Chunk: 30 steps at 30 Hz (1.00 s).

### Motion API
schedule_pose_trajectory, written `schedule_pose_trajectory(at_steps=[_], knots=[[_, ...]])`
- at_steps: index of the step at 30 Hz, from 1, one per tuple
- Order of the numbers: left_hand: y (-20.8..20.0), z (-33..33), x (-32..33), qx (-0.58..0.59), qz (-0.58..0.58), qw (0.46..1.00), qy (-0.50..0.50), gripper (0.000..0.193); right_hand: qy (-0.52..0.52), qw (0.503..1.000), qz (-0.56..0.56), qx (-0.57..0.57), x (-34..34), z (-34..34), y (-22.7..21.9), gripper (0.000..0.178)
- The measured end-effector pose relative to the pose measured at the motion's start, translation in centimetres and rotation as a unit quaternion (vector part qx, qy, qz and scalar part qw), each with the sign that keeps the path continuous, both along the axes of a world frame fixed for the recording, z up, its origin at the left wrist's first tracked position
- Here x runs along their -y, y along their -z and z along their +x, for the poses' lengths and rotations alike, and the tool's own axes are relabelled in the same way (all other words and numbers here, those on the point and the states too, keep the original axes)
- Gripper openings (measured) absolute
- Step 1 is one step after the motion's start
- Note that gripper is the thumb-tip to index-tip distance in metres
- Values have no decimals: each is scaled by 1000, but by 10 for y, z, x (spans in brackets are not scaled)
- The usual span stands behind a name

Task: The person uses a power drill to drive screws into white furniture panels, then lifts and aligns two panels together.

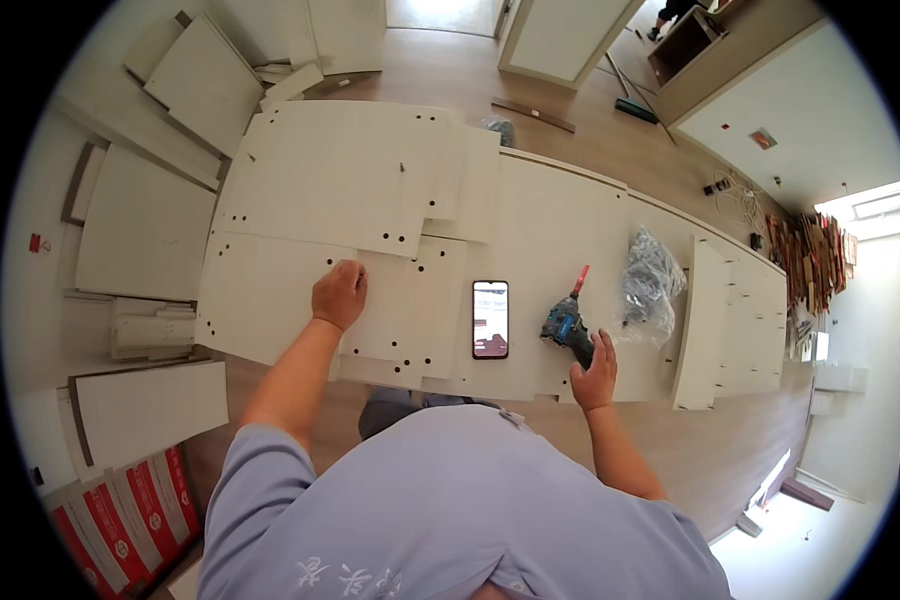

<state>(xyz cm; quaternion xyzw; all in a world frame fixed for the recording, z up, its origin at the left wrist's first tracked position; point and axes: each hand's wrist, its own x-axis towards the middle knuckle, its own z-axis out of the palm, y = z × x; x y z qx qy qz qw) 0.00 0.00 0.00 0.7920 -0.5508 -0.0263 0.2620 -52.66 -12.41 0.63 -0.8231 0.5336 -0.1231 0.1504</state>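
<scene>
My left hand (340,294) is closed above a white panel (270,290), close to a drilled hole. Whatever its fingers hold, if anything, is hidden. A dark cordless drill (564,326) with blue markings and a red tip lies on the white boards. At the end of its handle is my right hand (594,374), thumb and fingers apart and not wrapped round the grip. Between the hands a phone (490,320) lies face up with its screen lit. Another white panel (330,165) with dark holes overlaps the stack beyond my left hand.
A clear plastic bag (652,285) lies right of the drill. Farther right, a narrow white board (703,322) rests beside a panel with several pegs (755,320). White panels (145,220) lean at the left, above a red-and-white carton (130,520). A broom (635,109) lies on the far floor.
</scene>
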Motion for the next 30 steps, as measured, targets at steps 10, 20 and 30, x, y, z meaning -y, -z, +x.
schedule_pose_trajectory(at_steps=[10, 20, 30], knots=[[-4, 6, -6, -106, -64, 979, -163, 15, 51, 994, 41, -90, 25, 41, 26, 74], [-13, -39, -119, -307, -22, 922, -235, 24, 66, 996, -15, -62, 20, 19, 30, 69], [3, 21, -246, -597, -69, 669, -436, 35, 107, 985, -128, 34, -16, 44, 13, 63]])
